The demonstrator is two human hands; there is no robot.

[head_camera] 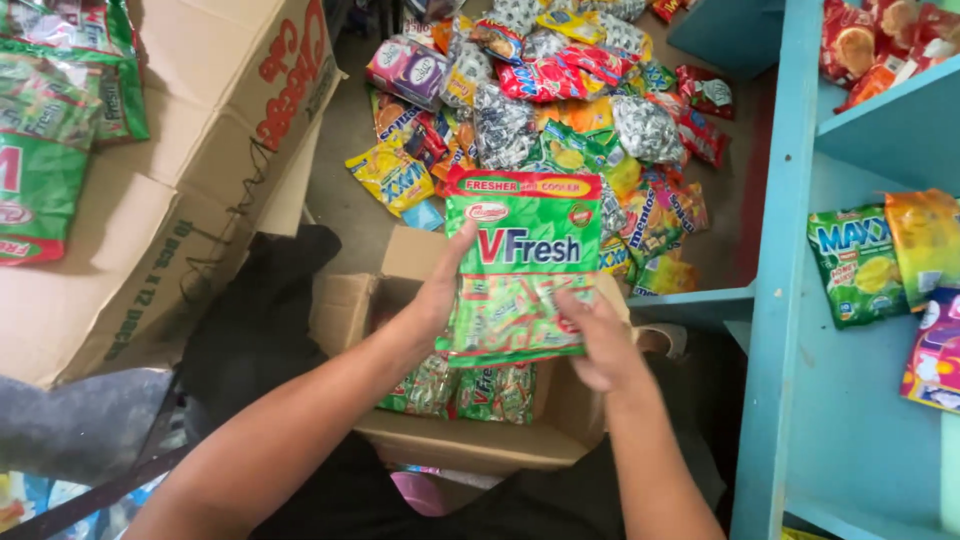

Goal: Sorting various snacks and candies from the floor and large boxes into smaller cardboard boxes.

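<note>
I hold a green candy bag upright above the small open carton, long axis vertical. My left hand grips its left edge, thumb over the front; my right hand pinches the lower right corner. More green bags lie inside the carton. Beyond it, a mixed heap of packets covers the floor; right of it, a blue shelf holds more packets.
</note>
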